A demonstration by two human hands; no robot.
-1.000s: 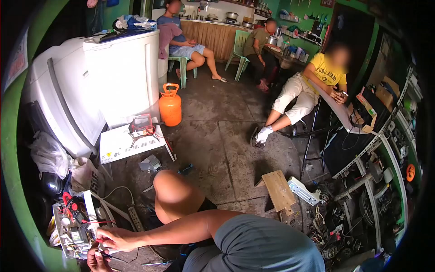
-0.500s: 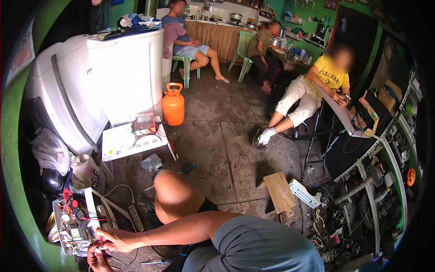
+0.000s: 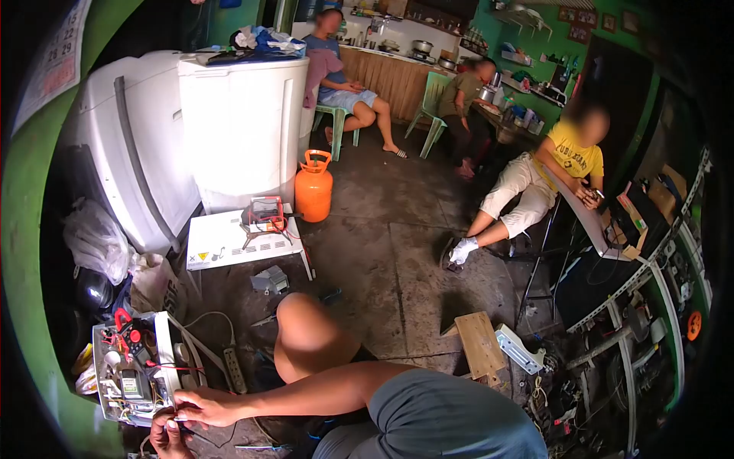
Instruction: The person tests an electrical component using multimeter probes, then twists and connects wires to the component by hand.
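Observation:
My right hand point(image 3: 208, 407) reaches across to the lower left, its fingers pinched together at the edge of an open white housing point(image 3: 164, 348). Just below it my left hand point(image 3: 170, 436) is also closed, its fingertips meeting those of the right. Something small and pale shows between them, too small to name; thin wires run close by. Inside the housing sit a red clamp meter point(image 3: 136, 335), a dark boxy part with a label point(image 3: 135, 385) and several loose wires.
A power strip point(image 3: 233, 369) lies beside the housing. Behind are a white panel point(image 3: 229, 245) bearing a red-and-black device, and an orange gas cylinder point(image 3: 314, 187). A small wooden stool point(image 3: 478, 344) stands right. A person in yellow point(image 3: 569, 153) sits beyond; two others sit at the back.
The view has shifted, so the scene appears further right and slightly lower. Both hands stay together at the housing's edge, fingers slightly rearranged. Red at the fingertips earlier no longer shows.

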